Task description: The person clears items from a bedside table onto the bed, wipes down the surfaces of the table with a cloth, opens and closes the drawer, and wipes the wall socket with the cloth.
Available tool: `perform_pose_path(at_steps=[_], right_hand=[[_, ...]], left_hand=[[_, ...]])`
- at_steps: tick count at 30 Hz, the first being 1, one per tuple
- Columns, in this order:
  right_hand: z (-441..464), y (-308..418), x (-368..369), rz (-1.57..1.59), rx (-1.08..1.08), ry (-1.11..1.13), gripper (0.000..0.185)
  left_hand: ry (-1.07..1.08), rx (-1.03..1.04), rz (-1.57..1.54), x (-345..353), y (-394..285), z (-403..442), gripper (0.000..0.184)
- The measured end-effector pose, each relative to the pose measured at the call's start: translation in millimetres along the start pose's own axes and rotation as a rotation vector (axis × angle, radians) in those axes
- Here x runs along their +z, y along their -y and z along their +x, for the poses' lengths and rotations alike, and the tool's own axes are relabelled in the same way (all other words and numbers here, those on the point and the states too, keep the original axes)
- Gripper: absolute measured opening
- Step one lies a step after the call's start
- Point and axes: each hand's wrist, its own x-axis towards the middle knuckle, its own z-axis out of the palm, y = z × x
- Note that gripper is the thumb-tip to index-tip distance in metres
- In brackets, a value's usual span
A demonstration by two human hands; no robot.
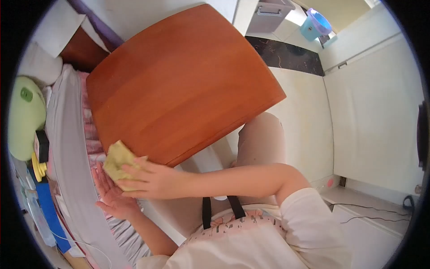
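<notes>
A yellow cloth (117,158) lies at the near left corner of the reddish-brown wooden tabletop (183,80). My right hand (150,180) presses on the cloth from the right, with its fingers over the lower part. Just below and to the left is my left hand (114,195), palm up with its fingers spread, close under the cloth's lower edge. It holds nothing that I can see. Part of the cloth hangs past the table corner.
A bed edge with grey and pink fabric (69,116) runs along the left. On it sit a green rounded object (27,119) and a blue item (53,217). A bucket (315,26) and a grey bin (267,15) stand at the top right, beyond a dark floor strip (286,54).
</notes>
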Motion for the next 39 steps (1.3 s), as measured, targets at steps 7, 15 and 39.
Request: perform_pose_path(at_steps=[7, 15, 39], right_hand=[[-157.2, -124.0, -165.1, -0.480, 0.054, 0.028, 0.050], [-179.8, -154.5, -214.7, 0.050, 0.687, -0.239, 0.046], [-124.6, -138.7, -184.9, 0.466, 1.375, -0.536, 0.048]], left_hand=[[0.058, 0.030, 0.819, 46.1, 0.8, 20.5, 0.050], [0.078, -0.005, 0.934, 27.6, 10.2, 28.7, 0.058], [0.321, 0.020, 0.976, 14.5, -1.3, 92.2, 0.055]])
